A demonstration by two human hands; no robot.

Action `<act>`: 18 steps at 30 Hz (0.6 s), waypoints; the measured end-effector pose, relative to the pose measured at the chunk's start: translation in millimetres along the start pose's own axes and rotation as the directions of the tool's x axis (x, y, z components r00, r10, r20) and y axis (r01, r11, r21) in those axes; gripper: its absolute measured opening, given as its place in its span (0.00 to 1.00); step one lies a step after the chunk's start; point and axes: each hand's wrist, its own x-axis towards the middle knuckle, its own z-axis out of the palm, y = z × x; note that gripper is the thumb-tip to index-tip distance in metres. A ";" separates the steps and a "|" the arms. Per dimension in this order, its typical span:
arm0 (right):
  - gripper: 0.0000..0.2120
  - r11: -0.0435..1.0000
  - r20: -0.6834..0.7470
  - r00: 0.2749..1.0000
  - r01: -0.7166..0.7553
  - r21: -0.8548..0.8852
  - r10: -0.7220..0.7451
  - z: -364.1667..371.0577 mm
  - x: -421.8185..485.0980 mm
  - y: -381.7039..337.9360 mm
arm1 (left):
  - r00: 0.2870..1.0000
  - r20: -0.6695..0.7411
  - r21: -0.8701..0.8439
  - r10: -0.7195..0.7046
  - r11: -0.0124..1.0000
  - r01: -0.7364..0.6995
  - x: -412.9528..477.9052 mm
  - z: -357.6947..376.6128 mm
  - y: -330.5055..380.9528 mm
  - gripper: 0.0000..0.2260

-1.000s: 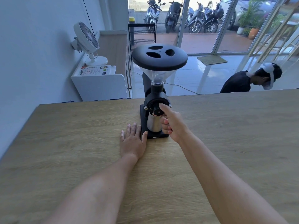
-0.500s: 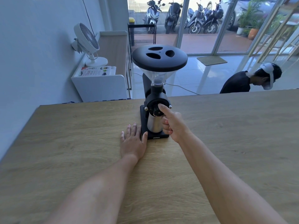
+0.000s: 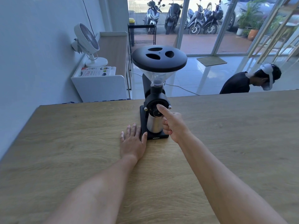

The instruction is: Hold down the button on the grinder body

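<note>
Fingers of the right hand curl round the steel cup under the grinder mid-table, thumb now on the dial, slightly higher than before. Left hand stays flat, fingers together, thumb against the base: adjustment seems under way.

Both bare forearms reach forward from the lower edge of the view. The left hand lies palm down, fingers straight and close together, thumb spread to the right. The right hand is raised higher, its thumb stretched forward and up, the other fingers curled into the palm
</note>
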 end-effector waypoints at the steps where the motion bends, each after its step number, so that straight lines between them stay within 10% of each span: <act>1: 0.20 1.000 -0.003 1.000 0.001 -0.004 -0.002 -0.1 0.4 0.1 | 1.000 0.000 -0.003 0.000 1.000 0.000 0.0 0.1 0.0 0.30; 18: 0.20 0.999 -0.023 1.000 0.007 -0.034 -0.008 0.8 -1.9 -2.1 | 1.000 0.000 -0.005 -0.002 1.000 0.002 1.1 1.3 0.1 0.30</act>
